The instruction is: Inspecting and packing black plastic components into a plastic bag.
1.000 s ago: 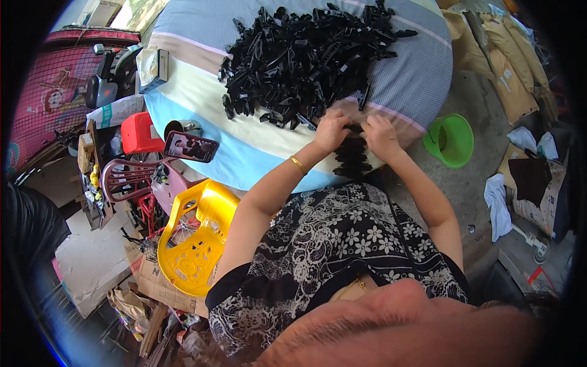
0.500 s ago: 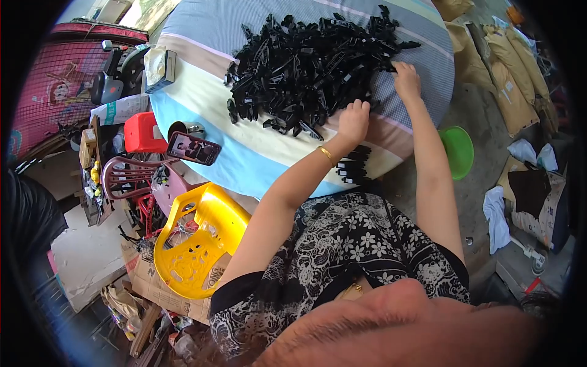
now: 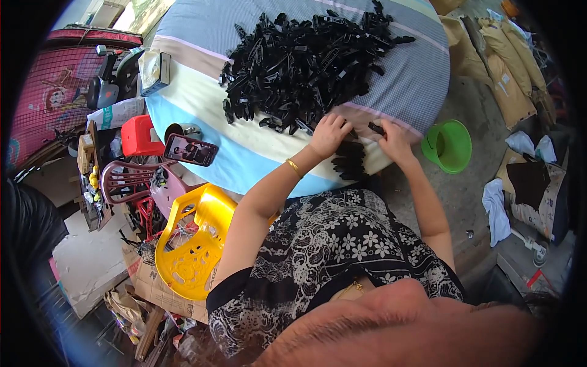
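A large heap of small black plastic pieces (image 3: 306,67) covers the middle of the round, cloth-covered table (image 3: 183,82). My right hand (image 3: 396,142) pinches one black plastic piece (image 3: 376,128) between thumb and fingers, just right of the heap's near edge. At that near edge, my left hand (image 3: 330,134) rests with its fingers curled downward; whatever lies under them is hidden. Between my hands and my body, several similar pieces form a neat stack (image 3: 349,160) by the table's front edge.
A phone (image 3: 191,150) leans on a metal mug (image 3: 183,129) at the table's left, with a tissue box (image 3: 156,72) farther back. A yellow chair (image 3: 192,244) stands at the left. On the floor at right are a green bucket (image 3: 449,147) and brown sacks (image 3: 510,92).
Both hands have drawn back from the heap toward my body. A black piece now shows in my right hand. My left hand has moved slightly left and nearer to me.
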Demonstrator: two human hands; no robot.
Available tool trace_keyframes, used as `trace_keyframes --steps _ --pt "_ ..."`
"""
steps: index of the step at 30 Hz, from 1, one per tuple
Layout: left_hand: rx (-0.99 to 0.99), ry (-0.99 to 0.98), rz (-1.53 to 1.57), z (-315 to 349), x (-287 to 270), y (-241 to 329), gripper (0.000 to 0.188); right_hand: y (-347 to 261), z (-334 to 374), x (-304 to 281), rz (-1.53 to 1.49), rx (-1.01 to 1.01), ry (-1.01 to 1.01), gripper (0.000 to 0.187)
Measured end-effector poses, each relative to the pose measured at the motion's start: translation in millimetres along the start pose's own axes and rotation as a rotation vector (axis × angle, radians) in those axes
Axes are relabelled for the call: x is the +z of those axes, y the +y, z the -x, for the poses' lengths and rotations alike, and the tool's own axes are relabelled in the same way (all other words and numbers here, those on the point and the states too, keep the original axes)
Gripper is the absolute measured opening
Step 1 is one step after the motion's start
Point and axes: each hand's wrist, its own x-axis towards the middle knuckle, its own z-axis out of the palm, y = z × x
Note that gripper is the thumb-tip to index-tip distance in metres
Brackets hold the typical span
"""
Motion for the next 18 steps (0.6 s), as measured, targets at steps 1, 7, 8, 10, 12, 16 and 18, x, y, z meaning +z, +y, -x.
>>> trace_keyframes --steps 1,7,8,10,12,16,18 --pt "-0.078 -0.013 -0.018 -3 0 5 0.02 -8 4 -1 0.194 -0.04 0.051 0.032" --pt "-0.538 -0.15 0.133 -14 -1 38 0.032 -7 5 -5 0.253 -0.132 0.249 0.028" --pt "-0.625 -0.166 0.137 -17 -1 38 0.033 -8 6 -5 0.253 -0.132 0.25 0.028" --pt "-0.643 -0.148 0.098 -22 -3 38 0.033 -11 10 -5 0.161 -0.109 0.205 0.026" --pt "-0.663 -0.128 0.06 -22 5 35 0.034 -7 12 -4 0.14 -0.076 0.19 0.025" --pt "-0.542 0.029 0.076 -9 14 27 0.033 -6 15 -5 0.026 -0.074 0.174 0.023" --pt "-0.515 -0.006 0.233 -7 12 24 0.032 -7 13 -6 0.009 -0.122 0.181 0.023"
